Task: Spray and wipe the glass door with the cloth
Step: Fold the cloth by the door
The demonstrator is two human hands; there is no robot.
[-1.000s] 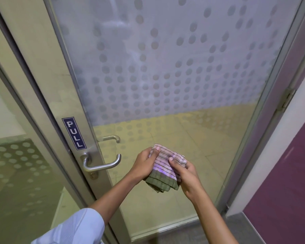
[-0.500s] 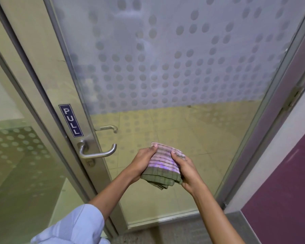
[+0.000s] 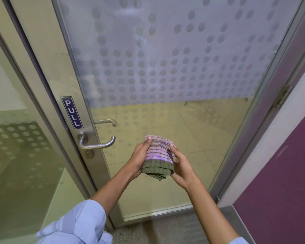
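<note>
Left hand point(image 3: 139, 159) and right hand point(image 3: 180, 166) clamp the folded cloth point(image 3: 158, 158) between them, just before the glass door point(image 3: 165, 67). Best practice: keep a flat pad, press evenly.

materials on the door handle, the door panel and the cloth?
Door handle: looks like brushed stainless steel, grey with a satin sheen. Door panel: glass in a brushed metal frame; upper part frosted with a dot pattern, probably a film, lower part clear. Cloth: woven fabric, likely cotton, striped pink and green, folded, held in the left hand and right hand.
</note>
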